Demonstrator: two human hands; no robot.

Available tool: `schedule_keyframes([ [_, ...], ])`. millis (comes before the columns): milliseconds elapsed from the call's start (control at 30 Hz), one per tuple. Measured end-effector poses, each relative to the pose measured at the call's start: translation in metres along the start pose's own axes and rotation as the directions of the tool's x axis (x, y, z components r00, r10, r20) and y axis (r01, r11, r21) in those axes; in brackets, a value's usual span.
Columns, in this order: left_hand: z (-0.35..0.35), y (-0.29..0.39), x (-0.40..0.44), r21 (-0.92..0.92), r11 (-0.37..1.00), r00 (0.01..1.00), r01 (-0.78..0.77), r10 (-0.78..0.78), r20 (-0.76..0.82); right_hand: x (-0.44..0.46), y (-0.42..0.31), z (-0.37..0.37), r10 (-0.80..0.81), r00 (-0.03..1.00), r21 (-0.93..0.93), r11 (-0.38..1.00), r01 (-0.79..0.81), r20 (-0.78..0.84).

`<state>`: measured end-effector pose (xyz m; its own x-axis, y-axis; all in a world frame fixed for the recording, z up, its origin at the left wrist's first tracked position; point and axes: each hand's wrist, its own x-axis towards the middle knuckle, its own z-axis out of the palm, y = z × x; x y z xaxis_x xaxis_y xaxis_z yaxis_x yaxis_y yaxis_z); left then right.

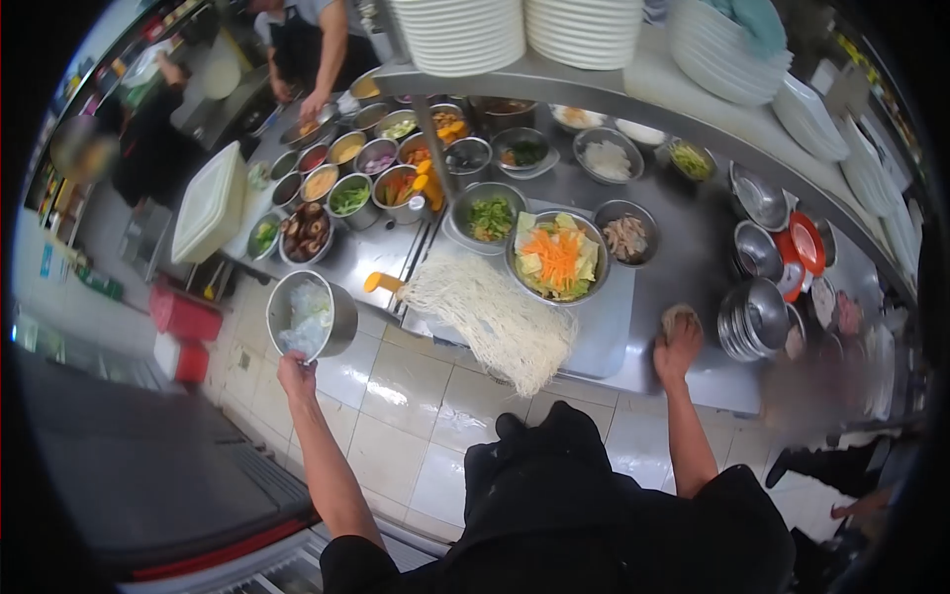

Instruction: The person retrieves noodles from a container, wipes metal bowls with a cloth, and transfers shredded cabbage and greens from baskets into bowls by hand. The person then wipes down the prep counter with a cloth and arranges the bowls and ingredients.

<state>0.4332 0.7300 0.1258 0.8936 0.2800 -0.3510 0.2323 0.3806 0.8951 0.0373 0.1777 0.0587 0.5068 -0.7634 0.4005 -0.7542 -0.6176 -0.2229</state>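
My left hand [297,370] grips the near rim of a deep metal pot [341,325], held out over the floor beside the counter. Inside the pot lies whitish, translucent stuff [309,315], perhaps plastic bags; I cannot tell. On the steel counter, my right hand [678,348] presses down on a crumpled light-brown cloth [680,317]. Between the hands a spread of thin pale noodles [495,319] lies at the counter's front edge. Behind it stands a metal bowl of cabbage and shredded carrot [557,255], with a bowl of meat strips [625,233] to its right.
Several metal tubs of vegetables [350,195] fill the left counter, near a white lidded box [210,203]. Stacked steel bowls [749,319] and red bowls [807,243] stand at right. Plates [457,35] line the overhead shelf [554,84]. A co-worker [312,45] works at the far left.
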Motion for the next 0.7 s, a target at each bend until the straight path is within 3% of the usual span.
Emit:
schedule_keyframes([
  [133, 0.025, -0.013, 0.08, 0.062, 0.995, 0.98, 0.076, -0.086, 0.178, 0.01, -0.003, 0.006, 0.037, 0.998, 0.007, 0.999, -0.038, 0.047],
  [233, 0.072, -0.017, 0.078, 0.105, 0.984, 0.954, 0.144, -0.167, 0.251, 0.017, -0.012, -0.002, 0.092, 0.987, -0.03, 0.996, -0.089, 0.13],
  [400, 0.082, -0.035, 0.101, 0.144, 0.985, 0.889, 0.095, -0.149, 0.433, 0.018, -0.011, -0.007, 0.112, 0.984, -0.015, 0.994, -0.111, 0.138],
  [467, 0.08, -0.027, 0.099, 0.149, 0.96, 0.866, 0.238, -0.279, 0.414, 0.014, -0.003, -0.02, 0.135, 0.975, 0.006, 0.99, -0.138, 0.178],
  [533, 0.091, -0.017, 0.037, 0.181, 0.969, 0.952, 0.17, -0.209, 0.222, -0.005, 0.001, -0.032, 0.071, 0.972, 0.015, 0.997, -0.076, 0.223],
  [567, 0.082, -0.025, 0.025, 0.181, 0.968, 0.957, 0.174, -0.209, 0.2, -0.018, 0.009, -0.033, 0.075, 0.97, 0.017, 0.997, -0.081, 0.231],
  [600, 0.063, -0.034, 0.017, 0.178, 0.968, 0.963, 0.177, -0.208, 0.171, -0.032, 0.021, -0.037, 0.107, 0.984, -0.07, 0.993, -0.098, 0.143],
  [633, 0.035, -0.053, 0.015, 0.23, 0.959, 0.942, 0.164, -0.221, 0.253, -0.037, 0.027, -0.038, 0.125, 0.991, -0.154, 0.981, -0.116, 0.052],
  [700, 0.004, -0.093, -0.005, 0.382, 0.921, 0.906, 0.075, -0.223, 0.359, -0.03, 0.018, -0.054, 0.185, 0.976, -0.238, 0.959, -0.154, 0.113],
])
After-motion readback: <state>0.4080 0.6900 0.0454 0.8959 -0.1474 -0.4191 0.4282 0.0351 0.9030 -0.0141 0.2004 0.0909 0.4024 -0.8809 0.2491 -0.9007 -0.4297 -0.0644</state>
